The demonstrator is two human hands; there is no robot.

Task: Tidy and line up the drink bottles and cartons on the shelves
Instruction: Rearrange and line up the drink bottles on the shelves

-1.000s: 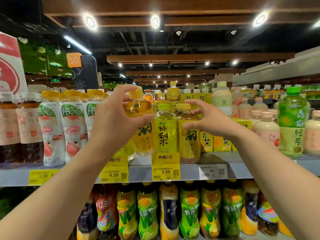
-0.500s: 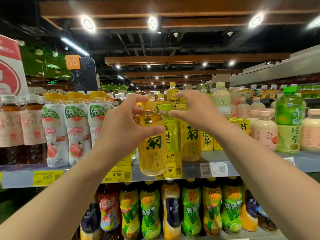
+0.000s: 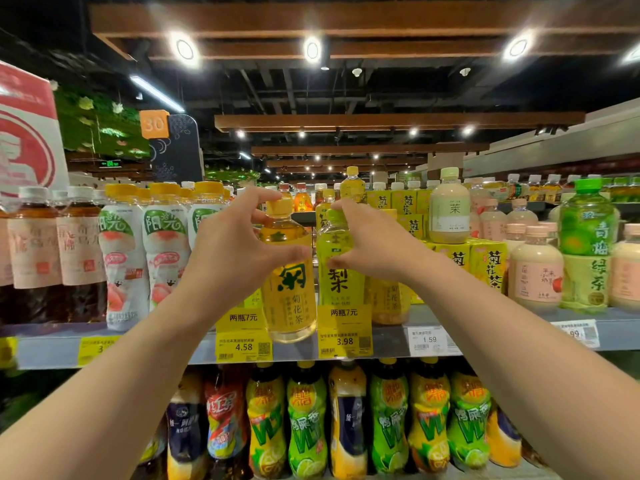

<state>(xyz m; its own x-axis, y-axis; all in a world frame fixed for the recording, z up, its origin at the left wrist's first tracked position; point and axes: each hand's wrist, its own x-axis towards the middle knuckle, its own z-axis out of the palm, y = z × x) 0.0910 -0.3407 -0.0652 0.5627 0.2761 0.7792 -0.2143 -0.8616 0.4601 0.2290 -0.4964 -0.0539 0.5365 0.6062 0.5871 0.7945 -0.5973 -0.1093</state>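
Supermarket shelving [image 3: 485, 337] fills the head view: the top shelf shows two dark tea bottles [image 3: 55, 258] at far left and three white peach-drink bottles [image 3: 152, 251] beside them, with nine bright bottles [image 3: 388, 420] ranked on the shelf beneath. Both arms reach up and forward: the left hand [image 3: 235, 251] grips one yellow chrysanthemum tea bottle [image 3: 289, 292] by neck and shoulder, its base low over the shelf's front edge, while the right hand [image 3: 367, 244] clasps one green pear drink bottle [image 3: 341, 271] just beside it.
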